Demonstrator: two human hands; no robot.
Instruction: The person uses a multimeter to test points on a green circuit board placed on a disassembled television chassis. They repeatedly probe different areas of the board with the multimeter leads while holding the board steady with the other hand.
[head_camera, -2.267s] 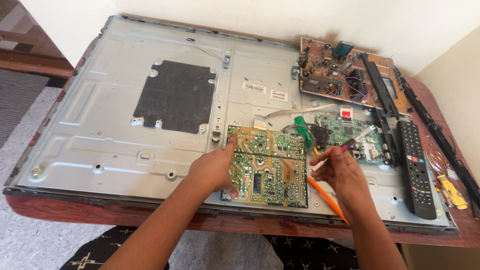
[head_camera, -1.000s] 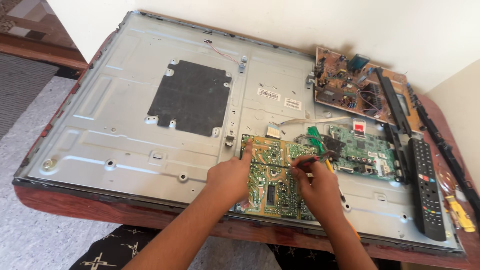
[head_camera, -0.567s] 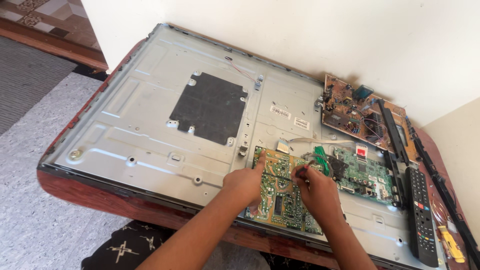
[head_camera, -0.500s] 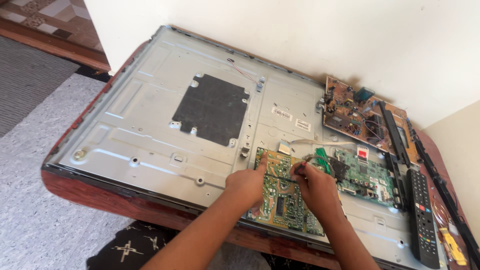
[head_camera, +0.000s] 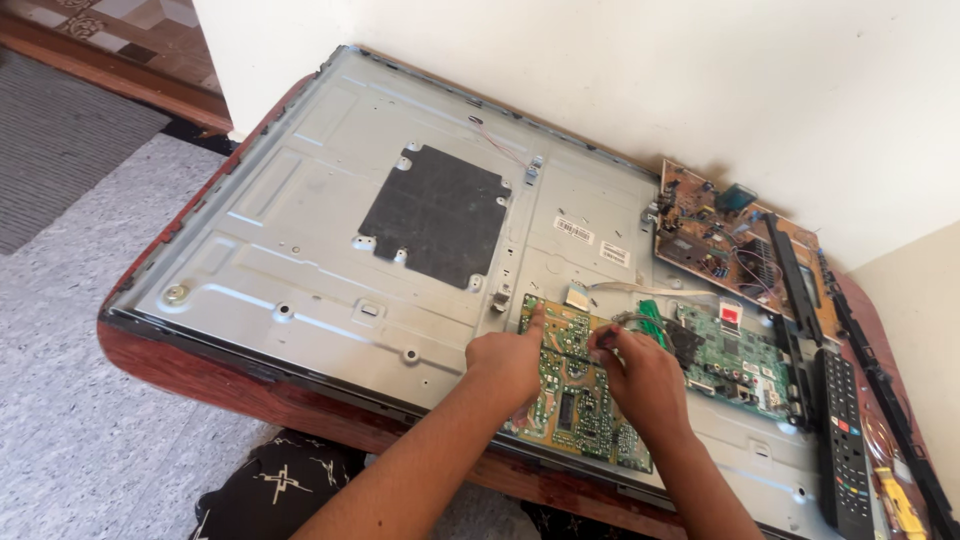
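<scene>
A green and yellow circuit board (head_camera: 578, 412) lies on the lower right of a large grey metal screen back panel (head_camera: 300, 250). My left hand (head_camera: 505, 365) rests on the board's left part, its index finger stretched to the board's top edge. My right hand (head_camera: 640, 378) sits on the board's right part. Its fingers are pinched on a thin dark tool (head_camera: 575, 350) that lies across the board toward my left hand. A green ribbon connector (head_camera: 652, 318) sticks up just beyond my right hand.
A second green board (head_camera: 735, 360) is mounted to the right, with a brown board (head_camera: 715, 230) behind it. A black remote (head_camera: 845, 440) and long black strips (head_camera: 795, 270) lie at the far right. The panel rests on a red-brown table (head_camera: 200, 362) against a cream wall.
My right hand has come in from the board's right edge onto the board, beside my left hand. The view has swung, so the panel sits further right in the picture.
</scene>
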